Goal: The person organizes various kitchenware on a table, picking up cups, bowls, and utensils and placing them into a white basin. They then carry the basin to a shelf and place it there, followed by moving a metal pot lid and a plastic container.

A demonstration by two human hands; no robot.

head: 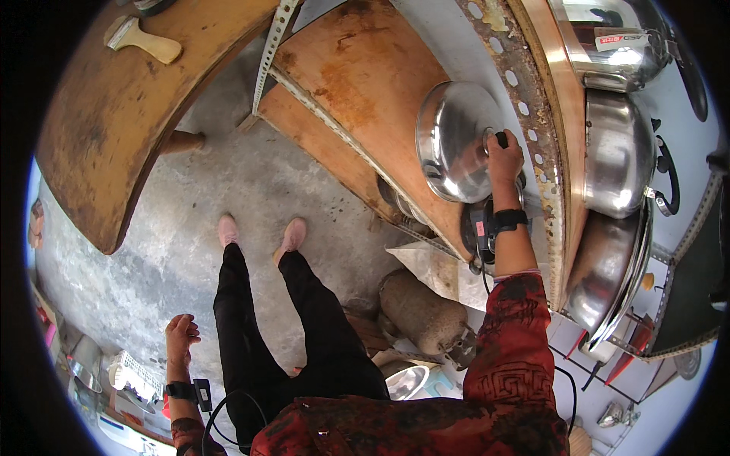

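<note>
My right hand (504,151) grips the dark knob of a shiny domed steel lid (456,137). The lid is tilted over a stained wooden shelf board (365,74) of the metal-framed rack; whether its rim touches the board, I cannot tell. Beneath my right forearm, a dark object with a cable (478,228) is partly covered by the lid and arm. Low on the left, beside my leg, hangs my left hand (181,336), its fingers loosely curled with nothing visible in them.
On the upper shelf at right stand several steel pots (619,154). A rusty perforated angle post (522,108) edges that shelf. A gas cylinder (422,313) lies near my feet's right side. At upper left, a brush (145,41) lies on a worn wooden table (114,125).
</note>
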